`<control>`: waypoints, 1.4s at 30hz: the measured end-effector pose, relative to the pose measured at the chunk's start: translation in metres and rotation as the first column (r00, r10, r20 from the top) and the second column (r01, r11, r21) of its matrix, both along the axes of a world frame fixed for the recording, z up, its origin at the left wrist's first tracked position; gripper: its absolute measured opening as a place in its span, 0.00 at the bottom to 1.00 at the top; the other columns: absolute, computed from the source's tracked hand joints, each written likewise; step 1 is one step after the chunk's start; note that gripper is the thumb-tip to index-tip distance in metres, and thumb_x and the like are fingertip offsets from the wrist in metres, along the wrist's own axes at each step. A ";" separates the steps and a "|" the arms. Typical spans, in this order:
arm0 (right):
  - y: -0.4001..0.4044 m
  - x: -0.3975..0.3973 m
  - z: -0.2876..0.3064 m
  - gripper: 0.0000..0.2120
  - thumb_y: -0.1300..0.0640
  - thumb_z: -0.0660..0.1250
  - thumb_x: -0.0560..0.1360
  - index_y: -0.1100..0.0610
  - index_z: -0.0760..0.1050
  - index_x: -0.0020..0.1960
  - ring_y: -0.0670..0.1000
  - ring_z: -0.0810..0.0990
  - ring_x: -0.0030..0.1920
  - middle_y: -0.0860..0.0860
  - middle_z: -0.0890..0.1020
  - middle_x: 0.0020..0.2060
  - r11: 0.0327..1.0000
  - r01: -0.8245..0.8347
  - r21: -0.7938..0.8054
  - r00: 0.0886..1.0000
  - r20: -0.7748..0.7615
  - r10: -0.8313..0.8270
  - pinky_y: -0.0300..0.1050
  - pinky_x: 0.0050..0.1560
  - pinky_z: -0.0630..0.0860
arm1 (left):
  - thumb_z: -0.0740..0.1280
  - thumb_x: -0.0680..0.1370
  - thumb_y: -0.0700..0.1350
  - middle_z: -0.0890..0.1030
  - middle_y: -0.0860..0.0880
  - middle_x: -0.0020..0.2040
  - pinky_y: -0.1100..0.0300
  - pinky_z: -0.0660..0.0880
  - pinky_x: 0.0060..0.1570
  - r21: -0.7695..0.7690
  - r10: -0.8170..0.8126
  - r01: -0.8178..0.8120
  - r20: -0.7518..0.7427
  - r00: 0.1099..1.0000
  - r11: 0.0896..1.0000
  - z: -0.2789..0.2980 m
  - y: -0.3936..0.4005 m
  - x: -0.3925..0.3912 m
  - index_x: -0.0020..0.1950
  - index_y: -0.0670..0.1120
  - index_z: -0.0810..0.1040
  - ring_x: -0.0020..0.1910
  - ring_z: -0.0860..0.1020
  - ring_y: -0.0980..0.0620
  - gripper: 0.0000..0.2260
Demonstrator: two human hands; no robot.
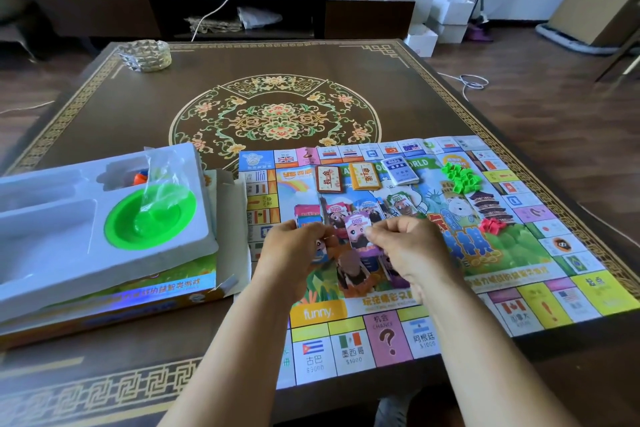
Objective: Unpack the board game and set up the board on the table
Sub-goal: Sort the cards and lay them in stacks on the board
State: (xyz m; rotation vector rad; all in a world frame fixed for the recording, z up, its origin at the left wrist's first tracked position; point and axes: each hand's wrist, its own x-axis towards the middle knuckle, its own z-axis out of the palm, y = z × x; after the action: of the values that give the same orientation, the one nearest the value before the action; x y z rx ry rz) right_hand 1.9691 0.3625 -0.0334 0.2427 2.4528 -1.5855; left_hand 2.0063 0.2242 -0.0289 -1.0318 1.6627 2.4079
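Sorting: you are dealing play money into piles by value, and this is my reading of the step from how the notes lie.
Left hand [294,250]: your fingers are curled round a small wad of notes [320,248], held just above the board.
Right hand [407,246]: your thumb and fingers pinch a pink 500 note [360,230]; what else sits under the palm I cannot tell.
Doing it well: peel one note at a time, read the number, and lay it flat on a pile of its own value; keep piles apart so they do not slide together.
Money piles: four in a row just beyond your hands [349,213], and at least two more under your hands, partly hidden.
Card stacks: three, a brown one [329,178], an orange one [365,175] and a blue one [400,172], side by side near the far edge.
Green houses: one heap [460,175], too jumbled to count.
Red pieces: one small cluster [491,225], count unclear.
Board [540,302]: one, unfolded flat on the right near part of the counter [138,107], its near edge at the counter's edge.
Box [145,298]: one, to your left, touching the board's edge.
Tray [31,253]: one white insert on top of the box, holding one green bowl [152,217] and a clear bag [156,170].
Glass dish [145,55]: one, at the far left corner.
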 end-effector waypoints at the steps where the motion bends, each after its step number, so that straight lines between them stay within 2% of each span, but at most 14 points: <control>1: -0.001 -0.002 0.000 0.09 0.55 0.73 0.71 0.54 0.77 0.33 0.51 0.75 0.33 0.53 0.80 0.30 1.000 0.010 0.000 1.000 -0.006 -0.010 0.41 0.36 0.70 | 0.61 0.78 0.33 0.79 0.42 0.35 0.54 0.79 0.38 0.022 -0.009 0.009 0.004 1.000 1.000 0.000 0.000 0.000 0.42 0.37 0.75 0.31 0.78 0.48 0.07; 6: 0.020 -0.014 0.012 0.09 0.56 0.73 0.71 0.55 0.76 0.34 0.50 0.72 0.33 0.53 0.78 0.30 0.996 0.077 0.042 0.996 -0.039 -0.075 0.41 0.36 0.67 | 0.54 0.80 0.32 0.78 0.42 0.38 0.52 0.78 0.41 0.060 -0.021 0.021 0.003 1.000 0.998 0.000 -0.003 -0.002 0.46 0.38 0.71 0.36 0.77 0.47 0.08; 11: 0.034 -0.008 0.003 0.08 0.57 0.73 0.70 0.55 0.77 0.34 0.52 0.78 0.37 0.52 0.82 0.35 0.969 -0.003 0.246 1.000 0.019 -0.002 0.43 0.40 0.73 | 0.53 0.80 0.30 0.80 0.42 0.38 0.45 0.76 0.56 0.054 -0.038 0.039 -0.017 0.999 0.998 0.003 0.002 -0.003 0.42 0.39 0.72 0.41 0.78 0.44 0.12; 13: 0.033 -0.005 -0.003 0.08 0.56 0.73 0.69 0.56 0.77 0.34 0.52 0.79 0.38 0.49 0.82 0.35 0.944 -0.015 0.328 1.000 0.006 0.013 0.43 0.40 0.74 | 0.53 0.80 0.30 0.80 0.41 0.38 0.44 0.77 0.56 0.042 -0.047 0.048 -0.026 0.999 0.998 0.003 0.005 -0.002 0.42 0.39 0.72 0.42 0.78 0.43 0.12; 17: 0.032 0.000 -0.008 0.08 0.51 0.72 0.71 0.54 0.78 0.38 0.49 0.78 0.36 0.45 0.80 0.34 0.862 -0.067 0.502 0.997 0.006 0.074 0.40 0.36 0.69 | 0.54 0.81 0.31 0.80 0.42 0.39 0.54 0.78 0.45 0.031 -0.060 0.061 -0.025 0.998 0.998 0.003 0.007 0.000 0.43 0.41 0.72 0.41 0.78 0.46 0.12; 23: 0.028 0.002 -0.009 0.10 0.49 0.69 0.73 0.51 0.73 0.37 0.52 0.76 0.40 0.48 0.81 0.39 0.727 -0.081 0.682 0.992 -0.019 0.129 0.42 0.38 0.67 | 0.57 0.80 0.32 0.82 0.42 0.43 0.49 0.78 0.53 0.029 -0.090 0.091 -0.029 0.996 0.995 -0.002 0.008 -0.002 0.46 0.41 0.75 0.45 0.81 0.45 0.09; 25: 0.026 0.002 -0.006 0.09 0.48 0.69 0.73 0.50 0.74 0.38 0.51 0.77 0.39 0.46 0.80 0.37 0.784 -0.071 0.616 0.988 -0.065 0.141 0.41 0.36 0.68 | 0.61 0.79 0.34 0.83 0.42 0.45 0.48 0.78 0.53 -0.005 -0.100 0.100 -0.017 0.995 0.995 -0.005 0.009 -0.004 0.48 0.40 0.76 0.48 0.82 0.43 0.05; 28: 0.016 0.006 -0.001 0.09 0.48 0.70 0.72 0.53 0.77 0.39 0.47 0.77 0.35 0.47 0.80 0.34 0.966 -0.095 0.242 0.988 -0.093 0.121 0.41 0.35 0.70 | 0.66 0.77 0.36 0.81 0.40 0.47 0.50 0.78 0.48 -0.036 -0.074 0.073 -0.021 0.997 0.997 -0.006 0.013 -0.004 0.47 0.40 0.75 0.48 0.81 0.40 0.01; 30: 0.006 0.010 -0.001 0.08 0.50 0.71 0.72 0.53 0.78 0.38 0.47 0.77 0.37 0.48 0.82 0.35 0.994 -0.111 0.016 0.993 -0.035 0.111 0.41 0.38 0.71 | 0.67 0.76 0.36 0.81 0.41 0.43 0.54 0.77 0.43 -0.037 -0.063 0.062 -0.040 0.997 0.997 -0.007 0.015 -0.004 0.43 0.42 0.75 0.43 0.80 0.42 0.04; 32: -0.002 0.012 -0.008 0.07 0.51 0.72 0.71 0.53 0.78 0.37 0.50 0.79 0.38 0.51 0.83 0.36 0.989 -0.101 -0.108 0.994 0.020 0.104 0.44 0.41 0.74 | 0.68 0.76 0.37 0.81 0.43 0.40 0.58 0.77 0.36 -0.020 -0.072 0.071 -0.063 0.995 0.997 -0.007 0.019 -0.004 0.43 0.42 0.76 0.37 0.80 0.46 0.03; 35: -0.007 0.011 -0.015 0.06 0.53 0.71 0.72 0.54 0.79 0.38 0.52 0.79 0.40 0.56 0.85 0.40 0.981 -0.067 -0.183 0.995 0.063 0.080 0.48 0.44 0.75 | 0.69 0.75 0.38 0.82 0.42 0.41 0.57 0.77 0.38 -0.007 -0.077 0.076 -0.068 0.995 0.997 -0.008 0.022 -0.004 0.44 0.42 0.78 0.38 0.80 0.46 0.01; 39: -0.001 0.006 -0.013 0.08 0.55 0.71 0.73 0.53 0.78 0.35 0.51 0.80 0.38 0.51 0.84 0.35 0.986 0.006 -0.167 0.999 0.043 0.001 0.48 0.43 0.78 | 0.66 0.78 0.40 0.83 0.41 0.43 0.49 0.78 0.48 -0.011 -0.105 0.105 -0.073 0.992 0.994 -0.008 0.022 -0.007 0.45 0.41 0.78 0.43 0.81 0.42 0.04; 42: 0.003 0.004 -0.011 0.08 0.55 0.72 0.72 0.51 0.77 0.35 0.49 0.78 0.37 0.47 0.81 0.34 0.996 0.010 -0.090 1.000 0.017 -0.008 0.41 0.39 0.74 | 0.64 0.79 0.38 0.82 0.42 0.41 0.49 0.78 0.45 -0.059 -0.123 0.120 -0.054 0.991 0.991 -0.011 0.026 -0.009 0.45 0.41 0.78 0.40 0.81 0.42 0.05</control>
State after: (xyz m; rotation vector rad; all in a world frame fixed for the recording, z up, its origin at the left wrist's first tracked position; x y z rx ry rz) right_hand 1.9727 0.3660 -0.0442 0.2517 2.3639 -1.6857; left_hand 1.9968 0.2498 -0.0399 -0.8487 1.7653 2.3477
